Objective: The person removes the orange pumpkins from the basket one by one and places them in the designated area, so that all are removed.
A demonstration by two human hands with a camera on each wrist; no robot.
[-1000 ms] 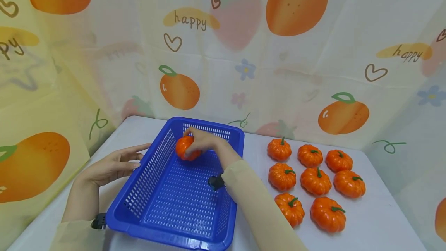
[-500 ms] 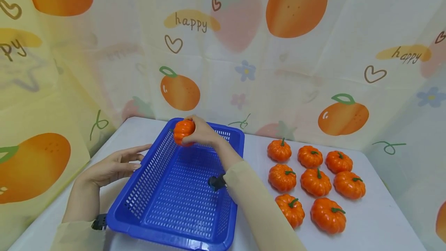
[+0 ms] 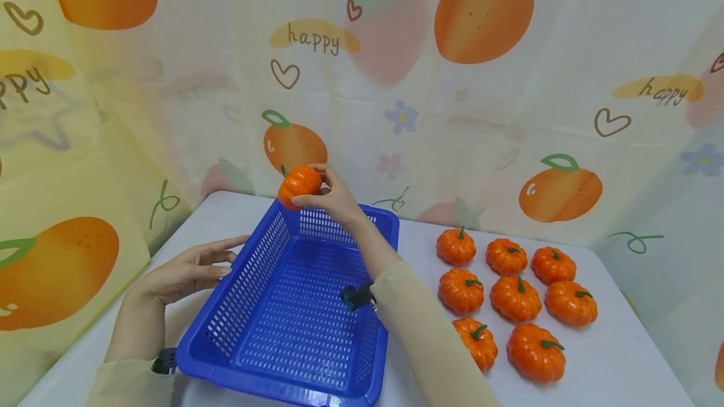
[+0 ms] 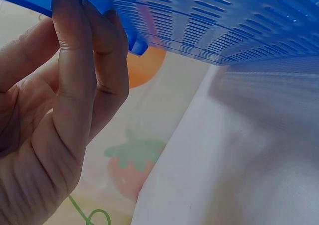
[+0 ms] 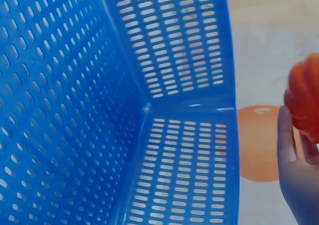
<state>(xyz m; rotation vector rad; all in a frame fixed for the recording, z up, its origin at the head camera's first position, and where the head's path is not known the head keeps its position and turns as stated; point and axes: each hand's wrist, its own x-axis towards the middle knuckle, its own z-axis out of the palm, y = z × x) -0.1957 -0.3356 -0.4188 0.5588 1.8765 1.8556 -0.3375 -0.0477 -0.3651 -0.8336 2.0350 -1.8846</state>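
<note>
A small orange toy pumpkin with a green stem is up above the far left corner of the blue plastic basket. My right hand holds it between thumb and fingers. In the right wrist view, the pumpkin and hand appear at the right edge, beyond the basket wall. On the left, my left hand has its fingertips at the basket's outer rim. Seen by the left wrist camera, that hand has loosely bent fingers, their tips up against the blue rim.
Several more orange pumpkins sit in rows on the white table, right of the basket. A fruit-patterned cloth hangs behind the table and along its sides. The basket has slotted walls and a slotted floor.
My right hand has raised the pumpkin from inside the basket to above its far left rim. The pumpkin has turned, its stem now showing at the upper left. My left hand has stayed in place.
</note>
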